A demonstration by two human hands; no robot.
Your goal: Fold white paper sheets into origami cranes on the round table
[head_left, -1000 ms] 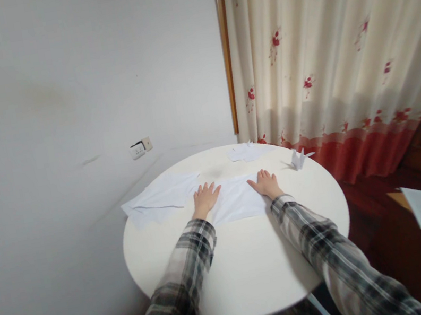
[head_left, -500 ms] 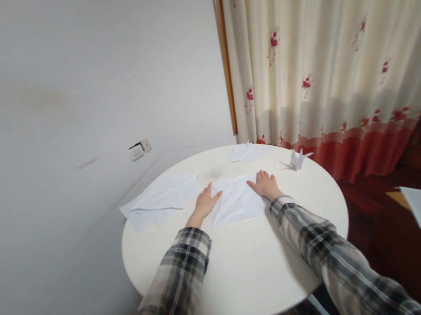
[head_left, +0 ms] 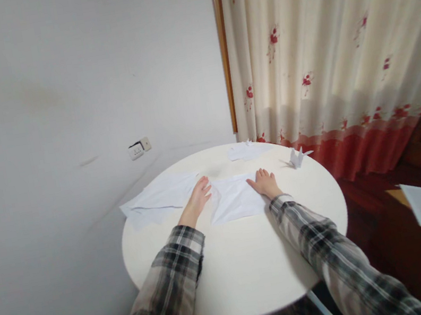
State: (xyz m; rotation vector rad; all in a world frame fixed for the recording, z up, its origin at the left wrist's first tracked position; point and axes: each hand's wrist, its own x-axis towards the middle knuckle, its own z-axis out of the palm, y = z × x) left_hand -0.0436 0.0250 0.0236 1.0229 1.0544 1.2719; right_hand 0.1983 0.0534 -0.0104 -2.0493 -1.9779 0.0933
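Pale wall (head_left: pixel 67 122) filling the left, scuffed and marked, a socket (head_left: pixel 136 151) low on it; now a wooden strip (head_left: pixel 225 58), then the red-flowered cream curtain (head_left: pixel 328 41), dark reddish floor (head_left: pixel 364 204), round white table (head_left: pixel 249 269)!

White paper sheet (head_left: pixel 238 201), thin and four-sided in outline, lying on the round white table (head_left: pixel 250 274) near the middle of the top. The near edge is almost straight; the left edge runs obliquely. Faint diagonal creases cross the surface (most distinct toward the left portion, where a fold or slight lift cannot be told apart). The right margin lies beneath the right hand (head_left: pixel 264 183), partly concealed; the left margin lies just beside the left hand (head_left: pixel 199 194).
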